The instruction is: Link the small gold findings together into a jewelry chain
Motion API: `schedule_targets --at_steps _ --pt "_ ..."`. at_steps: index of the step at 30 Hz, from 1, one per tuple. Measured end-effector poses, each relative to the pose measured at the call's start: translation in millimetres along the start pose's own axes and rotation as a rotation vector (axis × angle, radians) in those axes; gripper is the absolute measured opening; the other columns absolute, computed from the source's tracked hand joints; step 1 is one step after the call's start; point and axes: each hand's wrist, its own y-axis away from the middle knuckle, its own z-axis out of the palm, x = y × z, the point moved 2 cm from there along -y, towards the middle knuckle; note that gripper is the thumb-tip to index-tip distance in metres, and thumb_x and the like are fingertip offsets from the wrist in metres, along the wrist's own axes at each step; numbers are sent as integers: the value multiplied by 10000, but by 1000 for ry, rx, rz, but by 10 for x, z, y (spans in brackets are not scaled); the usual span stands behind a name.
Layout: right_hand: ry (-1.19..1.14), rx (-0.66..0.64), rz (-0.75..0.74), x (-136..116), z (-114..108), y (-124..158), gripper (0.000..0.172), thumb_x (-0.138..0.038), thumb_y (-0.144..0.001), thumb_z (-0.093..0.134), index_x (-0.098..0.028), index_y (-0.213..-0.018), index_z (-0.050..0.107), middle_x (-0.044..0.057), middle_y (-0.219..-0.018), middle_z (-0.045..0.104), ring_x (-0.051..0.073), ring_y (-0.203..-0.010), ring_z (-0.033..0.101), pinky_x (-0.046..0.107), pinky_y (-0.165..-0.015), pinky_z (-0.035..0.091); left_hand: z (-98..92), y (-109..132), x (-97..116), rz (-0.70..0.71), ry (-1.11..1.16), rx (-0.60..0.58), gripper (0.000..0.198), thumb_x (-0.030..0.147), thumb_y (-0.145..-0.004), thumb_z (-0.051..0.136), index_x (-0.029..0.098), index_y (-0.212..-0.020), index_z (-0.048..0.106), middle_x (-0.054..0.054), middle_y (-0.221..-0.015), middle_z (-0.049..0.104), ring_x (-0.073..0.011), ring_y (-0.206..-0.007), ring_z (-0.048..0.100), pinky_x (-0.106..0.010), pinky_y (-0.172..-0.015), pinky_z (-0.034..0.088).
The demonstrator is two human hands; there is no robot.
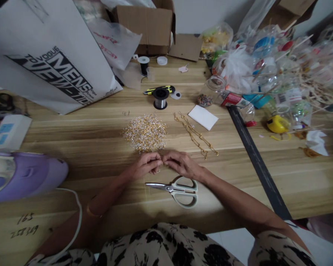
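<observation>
My left hand [147, 164] and my right hand [181, 163] meet fingertip to fingertip over the table, both pinched closed. What they hold between them is too small to make out. Just beyond them lies a loose pile of tiny gold and clear pieces [144, 132], its near edge close to my left fingers. Two thin gold chains [195, 136] with small beads stretch out to the right of the pile. On my side of the hands, scissors [174, 189] with pale handles rest on the wood, blades pointing left.
A spool of silver wire [160, 99] stands beyond the pile, before a yellow-black cutter [157, 89]. A folded white paper [203, 117] and a jar of beads [208, 92] sit right. Plastic bottles crowd the far right. A purple appliance [41, 173] stands left, near a large white bag [58, 48].
</observation>
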Motion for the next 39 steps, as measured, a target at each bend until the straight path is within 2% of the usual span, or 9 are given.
schedule_targets --at_steps 7,16,22,39 --pt "-349 -43 256 31 43 6 186 -314 -893 492 -141 -856 550 10 -728 532 104 -642 508 217 -614 437 3 -3 -8 -7 -34 13 326 442 -800 507 131 -699 516 24 -573 494 -83 -535 462 -190 -503 382" --pt "-603 -5 420 49 76 -13 253 -378 -830 582 -130 -811 535 -1 -676 528 91 -583 507 216 -557 445 24 -13 -51 42 -13 53 261 377 -783 556 125 -722 539 24 -581 507 -76 -532 477 -186 -509 390" --pt "-673 -11 450 78 67 -7 252 -373 -815 603 -128 -809 543 -3 -677 541 79 -575 512 200 -543 445 41 -9 -28 74 -54 109 230 331 -795 550 115 -717 559 20 -572 523 -74 -524 487 -187 -515 403" --pt "-656 -24 446 30 32 -25 286 -408 -808 603 -130 -828 540 -6 -682 536 75 -582 518 200 -549 447 30 -8 -11 82 -77 116 233 334 -799 549 122 -703 560 15 -585 539 -74 -527 506 -180 -513 420"
